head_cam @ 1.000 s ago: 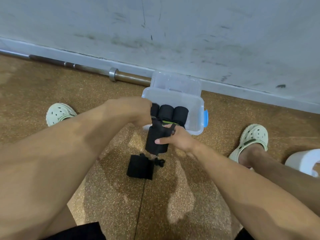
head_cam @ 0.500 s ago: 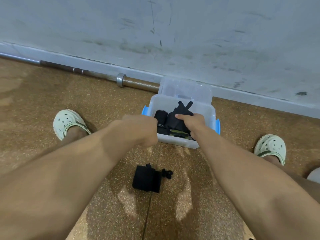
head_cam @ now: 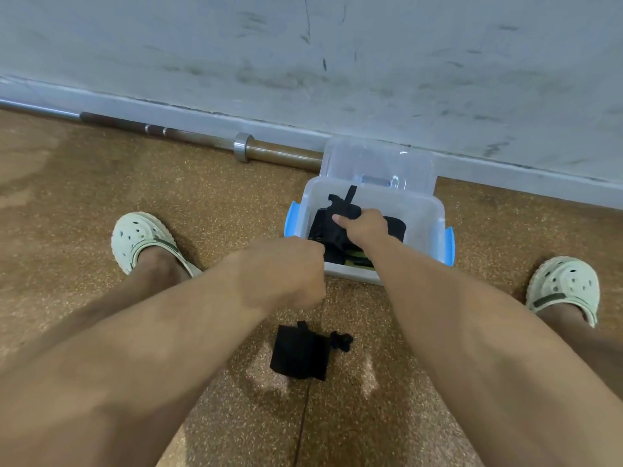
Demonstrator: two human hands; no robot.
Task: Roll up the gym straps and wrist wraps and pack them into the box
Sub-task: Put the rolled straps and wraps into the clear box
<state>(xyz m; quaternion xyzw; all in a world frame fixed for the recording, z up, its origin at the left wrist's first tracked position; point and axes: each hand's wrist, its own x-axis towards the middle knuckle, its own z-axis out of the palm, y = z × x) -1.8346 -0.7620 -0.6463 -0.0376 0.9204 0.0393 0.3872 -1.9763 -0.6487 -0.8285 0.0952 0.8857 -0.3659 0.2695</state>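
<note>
A clear plastic box point(head_cam: 424, 210) with blue side clips sits on the floor against the wall, its lid leaning behind it. Inside lie black rolled wraps point(head_cam: 396, 227), one with a green stripe. My right hand point(head_cam: 362, 225) is inside the box, shut on a black rolled wrap point(head_cam: 345, 208) whose loop sticks up. My left hand point(head_cam: 286, 271) hovers in a loose fist at the box's near left corner; its palm side is hidden. One more black rolled wrap point(head_cam: 298, 353) with a small cord lies on the floor between my forearms.
A barbell point(head_cam: 242, 147) lies along the wall's base, left of the box. My feet in pale clogs point(head_cam: 143, 239) point(head_cam: 564, 286) rest on the speckled brown floor either side. The grey wall rises right behind the box.
My right hand carried the rolled wrap from in front of the box down into it. My left hand let go and drew back to the box's near left corner.
</note>
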